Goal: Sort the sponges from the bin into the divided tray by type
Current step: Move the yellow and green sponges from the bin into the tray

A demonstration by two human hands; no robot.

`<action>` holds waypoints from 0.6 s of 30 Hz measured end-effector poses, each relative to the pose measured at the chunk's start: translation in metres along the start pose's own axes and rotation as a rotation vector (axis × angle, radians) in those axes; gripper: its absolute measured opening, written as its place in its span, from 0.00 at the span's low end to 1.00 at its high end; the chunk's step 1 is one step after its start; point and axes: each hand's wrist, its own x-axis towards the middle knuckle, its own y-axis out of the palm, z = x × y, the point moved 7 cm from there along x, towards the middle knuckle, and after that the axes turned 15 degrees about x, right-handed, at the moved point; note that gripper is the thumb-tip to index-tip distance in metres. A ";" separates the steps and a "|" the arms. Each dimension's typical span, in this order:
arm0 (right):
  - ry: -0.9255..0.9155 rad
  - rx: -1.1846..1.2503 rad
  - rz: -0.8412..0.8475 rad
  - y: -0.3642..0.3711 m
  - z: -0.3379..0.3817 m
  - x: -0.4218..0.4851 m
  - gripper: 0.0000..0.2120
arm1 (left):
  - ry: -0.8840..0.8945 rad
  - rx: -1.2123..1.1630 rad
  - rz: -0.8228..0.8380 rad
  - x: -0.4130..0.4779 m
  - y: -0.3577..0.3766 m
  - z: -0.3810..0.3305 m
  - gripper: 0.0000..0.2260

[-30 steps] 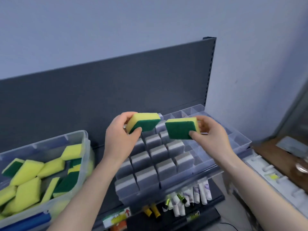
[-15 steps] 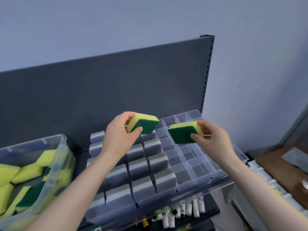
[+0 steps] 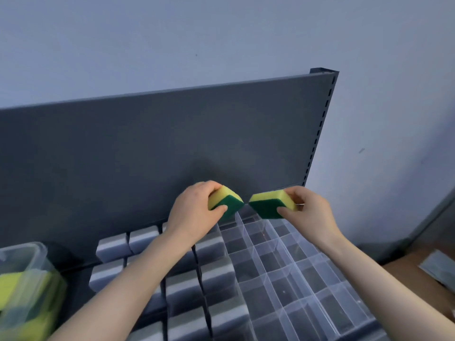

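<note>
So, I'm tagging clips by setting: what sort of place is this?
Likely a shop or stockroom aisle: a slotted metal shelf back, a divided tray holding grey sponges, and a bin of yellow-green sponges.

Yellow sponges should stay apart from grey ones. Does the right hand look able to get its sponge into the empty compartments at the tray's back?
Probably yes: the right hand holds its yellow-green sponge over empty clear compartments, nothing between; the left hand is off to one side.
</note>
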 end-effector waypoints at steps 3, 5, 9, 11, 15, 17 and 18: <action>0.024 -0.014 -0.002 0.013 -0.016 0.021 0.12 | 0.011 0.054 0.036 0.014 0.018 0.000 0.14; 0.045 -0.020 -0.005 0.021 -0.027 0.029 0.12 | 0.011 0.085 0.066 0.021 0.030 0.000 0.14; 0.054 -0.099 0.045 0.035 -0.042 0.042 0.14 | 0.020 0.143 0.147 0.030 0.050 0.001 0.13; 0.020 -0.190 0.111 0.041 -0.044 0.050 0.15 | 0.028 0.171 0.192 0.033 0.060 0.001 0.14; -0.137 -0.373 0.291 0.053 -0.031 0.061 0.16 | 0.037 0.214 0.259 0.033 0.073 -0.001 0.16; -0.210 -0.435 0.397 0.061 -0.023 0.069 0.16 | 0.035 0.240 0.267 0.035 0.073 -0.002 0.15; -0.248 -0.482 0.454 0.066 -0.020 0.073 0.16 | 0.036 0.261 0.270 0.037 0.073 -0.002 0.14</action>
